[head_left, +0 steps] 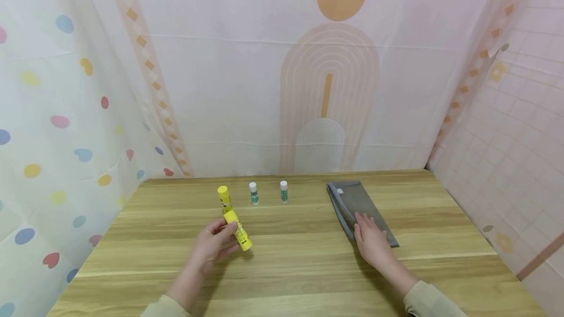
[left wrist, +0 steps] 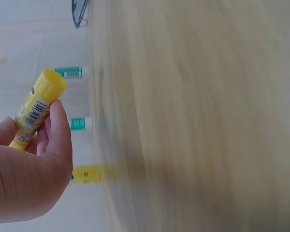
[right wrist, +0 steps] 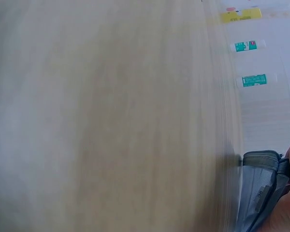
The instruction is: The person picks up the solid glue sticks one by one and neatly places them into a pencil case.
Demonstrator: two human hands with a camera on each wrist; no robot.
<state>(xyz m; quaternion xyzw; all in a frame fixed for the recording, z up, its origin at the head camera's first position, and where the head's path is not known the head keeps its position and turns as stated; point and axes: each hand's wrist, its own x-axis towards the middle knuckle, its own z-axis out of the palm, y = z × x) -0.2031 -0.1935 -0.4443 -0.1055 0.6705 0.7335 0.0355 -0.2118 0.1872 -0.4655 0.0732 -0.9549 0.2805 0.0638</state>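
Two hands I see: left hand (head_left: pixel 213 245) grips a yellow barcoded glue stick (head_left: pixel 238 231); right hand (head_left: pixel 371 238) rests flat, fingers relaxed, on grey fabric pouch (head_left: pixel 352 202).

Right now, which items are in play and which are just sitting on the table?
In hand:
- yellow glue stick, gripped by the left hand
- grey pouch, with the right hand resting flat on it

Lying about:
- second yellow glue stick, upright behind the held one
- two green-and-white glue sticks, upright and untouched on the wooden table
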